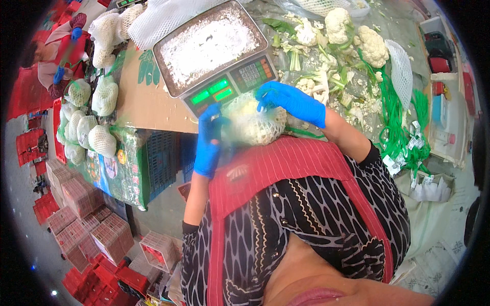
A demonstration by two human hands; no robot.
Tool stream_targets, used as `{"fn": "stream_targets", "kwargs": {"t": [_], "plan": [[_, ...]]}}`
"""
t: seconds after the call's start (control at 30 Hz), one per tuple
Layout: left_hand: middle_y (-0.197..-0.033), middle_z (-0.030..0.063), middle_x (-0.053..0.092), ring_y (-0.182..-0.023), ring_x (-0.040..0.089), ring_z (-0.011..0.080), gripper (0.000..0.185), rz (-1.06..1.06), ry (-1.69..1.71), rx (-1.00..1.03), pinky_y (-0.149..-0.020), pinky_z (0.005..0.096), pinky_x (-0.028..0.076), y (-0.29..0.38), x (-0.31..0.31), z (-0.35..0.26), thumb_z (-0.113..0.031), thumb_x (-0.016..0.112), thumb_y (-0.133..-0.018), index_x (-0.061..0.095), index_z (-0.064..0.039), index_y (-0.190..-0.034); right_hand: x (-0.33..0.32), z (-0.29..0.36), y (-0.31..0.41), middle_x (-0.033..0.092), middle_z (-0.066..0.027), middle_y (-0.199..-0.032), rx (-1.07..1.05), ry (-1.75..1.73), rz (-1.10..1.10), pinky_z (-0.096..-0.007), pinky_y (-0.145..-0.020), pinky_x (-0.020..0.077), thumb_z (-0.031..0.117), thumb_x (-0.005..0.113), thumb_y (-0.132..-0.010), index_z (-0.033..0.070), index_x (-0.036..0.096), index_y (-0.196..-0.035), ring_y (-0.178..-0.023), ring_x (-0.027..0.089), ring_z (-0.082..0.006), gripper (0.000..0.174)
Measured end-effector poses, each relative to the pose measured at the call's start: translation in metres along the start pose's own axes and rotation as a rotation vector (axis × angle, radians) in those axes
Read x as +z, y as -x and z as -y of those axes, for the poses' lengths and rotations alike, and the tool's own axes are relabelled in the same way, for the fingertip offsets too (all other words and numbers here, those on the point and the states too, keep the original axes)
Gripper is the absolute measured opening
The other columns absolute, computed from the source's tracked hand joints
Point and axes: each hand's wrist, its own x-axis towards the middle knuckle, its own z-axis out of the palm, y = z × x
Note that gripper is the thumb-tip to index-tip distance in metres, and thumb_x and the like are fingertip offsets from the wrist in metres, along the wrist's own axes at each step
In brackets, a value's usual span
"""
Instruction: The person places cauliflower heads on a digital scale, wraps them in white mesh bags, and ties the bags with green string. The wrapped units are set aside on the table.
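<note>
A cauliflower in a white foam net sleeve [262, 128] rests against the front of my red apron, just below the scale. Thin green mesh netting [234, 111] lies over its upper side, partly blurred. My right hand [296, 102], in a blue glove, pinches the netting above the cauliflower. My left hand [208, 143], also blue-gloved, is at the cauliflower's left side with its fingers curved; blur hides whether they grip the netting. Beyond my hands stands a digital scale [247, 74] with a lit green display and a white-dusted metal pan [208, 44].
Bare cauliflowers [372, 46] and leaf trimmings [293, 57] lie at right, near green mesh bags [394, 114] with tags. Sleeved cauliflowers [102, 140] are grouped at left beside cardboard [153, 103]. A co-worker [63, 53] is at far left. Stacked crates [111, 237] stand on the floor.
</note>
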Motion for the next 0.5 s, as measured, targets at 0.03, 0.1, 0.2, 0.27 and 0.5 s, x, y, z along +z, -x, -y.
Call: {"fn": "stream_targets", "kwargs": {"t": [0.03, 0.1, 0.2, 0.27, 0.5], "plan": [[-0.132, 0.009, 0.044, -0.104, 0.052, 0.0208, 0.088, -0.018, 0.085, -0.002, -0.102, 0.0391, 0.037, 0.0, 0.008, -0.003, -0.054, 0.075, -0.076, 0.039, -0.006, -0.14, 0.012, 0.012, 0.008, 0.062, -0.0079, -0.111, 0.012, 0.128, -0.047, -0.0316, -0.091, 0.0467, 0.028, 0.053, -0.098, 0.006, 0.056, -0.125, -0.099, 0.06, -0.0159, 0.035], [-0.132, 0.009, 0.046, -0.103, 0.053, 0.0194, 0.089, -0.018, 0.093, -0.05, -0.101, 0.0381, 0.039, 0.001, 0.024, -0.018, -0.046, 0.076, -0.077, 0.034, -0.008, -0.146, 0.03, 0.041, 0.022, 0.061, -0.0079, -0.113, -0.029, 0.255, -0.07, -0.0313, -0.089, 0.0467, 0.024, 0.056, -0.095, 0.01, 0.051, -0.134, -0.097, 0.059, -0.016, 0.042], [-0.128, 0.0083, 0.051, -0.1, 0.053, 0.0161, 0.085, 0.139, -0.132, -0.159, -0.095, 0.0336, 0.044, 0.005, 0.048, -0.06, -0.021, 0.079, -0.078, 0.032, -0.011, -0.148, 0.043, 0.069, 0.024, 0.061, -0.0057, -0.105, -0.084, 0.299, -0.034, -0.0302, -0.081, 0.0473, 0.021, 0.058, -0.092, 0.013, 0.051, -0.135, -0.093, 0.057, -0.013, 0.044], [-0.112, 0.0062, 0.06, -0.093, 0.055, 0.0142, 0.066, 0.08, -0.257, -0.079, -0.089, 0.0295, 0.047, 0.002, 0.066, -0.086, 0.002, 0.074, -0.074, 0.049, -0.005, -0.135, 0.051, 0.078, 0.025, 0.061, -0.0063, -0.09, -0.058, 0.38, -0.039, -0.0304, -0.072, 0.0482, 0.022, 0.06, -0.091, 0.016, 0.05, -0.138, -0.079, 0.057, -0.0128, 0.048], [-0.096, 0.0114, 0.066, -0.089, 0.063, 0.0251, 0.032, 0.306, -0.635, 0.693, -0.085, 0.0393, 0.049, 0.001, 0.076, -0.138, 0.006, 0.074, -0.068, 0.07, 0.002, -0.1, 0.059, 0.118, 0.022, 0.067, -0.0173, -0.09, -0.199, 0.705, 0.212, -0.0359, -0.073, 0.0518, 0.016, 0.062, -0.089, 0.012, 0.062, -0.121, -0.076, 0.066, -0.0264, 0.031]]}}
